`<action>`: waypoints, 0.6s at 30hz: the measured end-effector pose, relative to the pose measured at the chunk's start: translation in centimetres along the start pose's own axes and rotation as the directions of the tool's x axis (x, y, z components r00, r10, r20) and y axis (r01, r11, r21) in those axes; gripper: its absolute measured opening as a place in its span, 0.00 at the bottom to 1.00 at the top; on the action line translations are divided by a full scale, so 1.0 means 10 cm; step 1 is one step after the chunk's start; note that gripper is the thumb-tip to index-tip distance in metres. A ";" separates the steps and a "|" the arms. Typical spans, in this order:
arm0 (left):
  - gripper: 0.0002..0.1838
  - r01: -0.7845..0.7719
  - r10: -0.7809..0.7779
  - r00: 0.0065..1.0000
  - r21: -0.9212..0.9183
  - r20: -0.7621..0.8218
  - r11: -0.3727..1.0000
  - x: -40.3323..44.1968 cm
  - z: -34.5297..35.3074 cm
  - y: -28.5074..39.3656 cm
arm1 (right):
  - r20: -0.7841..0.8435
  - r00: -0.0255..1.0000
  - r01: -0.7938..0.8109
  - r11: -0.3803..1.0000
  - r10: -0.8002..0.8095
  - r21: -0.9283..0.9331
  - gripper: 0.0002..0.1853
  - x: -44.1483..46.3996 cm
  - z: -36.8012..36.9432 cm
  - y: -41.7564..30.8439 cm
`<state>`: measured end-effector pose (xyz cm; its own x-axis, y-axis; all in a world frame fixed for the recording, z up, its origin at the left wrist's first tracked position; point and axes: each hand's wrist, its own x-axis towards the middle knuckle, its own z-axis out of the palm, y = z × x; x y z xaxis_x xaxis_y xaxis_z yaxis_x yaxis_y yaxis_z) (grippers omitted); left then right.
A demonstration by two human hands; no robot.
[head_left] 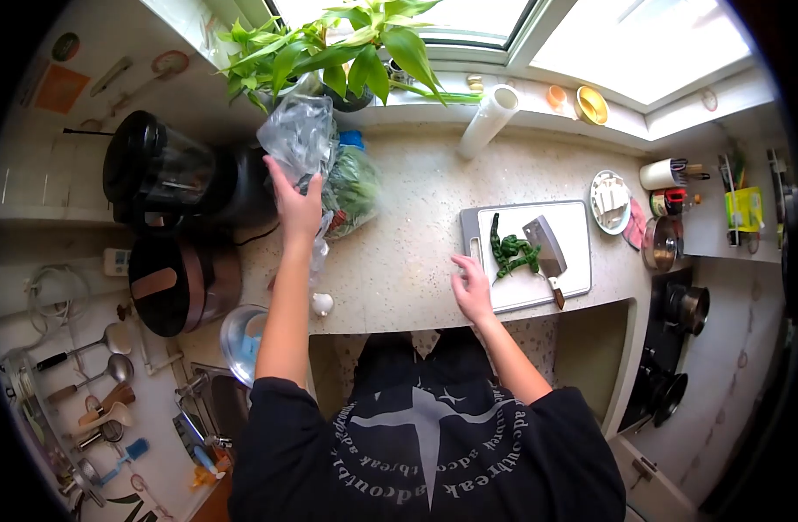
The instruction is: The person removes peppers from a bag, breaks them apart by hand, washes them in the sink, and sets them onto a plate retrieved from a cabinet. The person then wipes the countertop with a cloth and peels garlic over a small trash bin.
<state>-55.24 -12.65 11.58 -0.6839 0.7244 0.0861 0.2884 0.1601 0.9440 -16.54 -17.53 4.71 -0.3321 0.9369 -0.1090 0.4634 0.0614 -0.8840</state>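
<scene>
Left hand at plastic bag, grip unclear; light touch suits it. Right hand empty, loosely spread beside cutting board.

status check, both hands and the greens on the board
left hand at clear plastic bag; right hand open by board's left edge; chopped greens on board, cleaver beside them

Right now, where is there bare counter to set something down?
Widest: between the bagged greens and the cutting board, right hand at its edge. Smaller: between the white roll and the board. Crowded: around the left hand, and around the white bowl.
</scene>
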 end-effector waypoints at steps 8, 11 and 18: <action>0.47 -0.092 0.088 0.995 0.113 0.038 0.989 -0.92 -0.17 0.37 | -0.132 0.991 -0.002 0.982 -0.023 -0.187 0.17 -0.45 -0.42 0.32; 0.46 -0.094 0.093 0.996 0.081 0.020 0.992 -1.28 -0.24 0.21 | -0.087 0.996 -0.015 0.980 -0.002 -0.199 0.17 -0.48 -0.44 0.47; 0.44 0.068 -0.056 0.997 0.265 -0.055 0.962 -2.00 -0.55 -0.12 | -0.044 0.994 0.086 0.976 -0.097 -0.202 0.18 -0.42 -0.47 0.41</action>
<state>-45.64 -31.02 10.47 -0.7345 0.6768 0.0506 0.4081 0.3808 0.8298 -9.40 -19.59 3.70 -0.3389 0.9408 -0.0030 0.5895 0.2099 -0.7800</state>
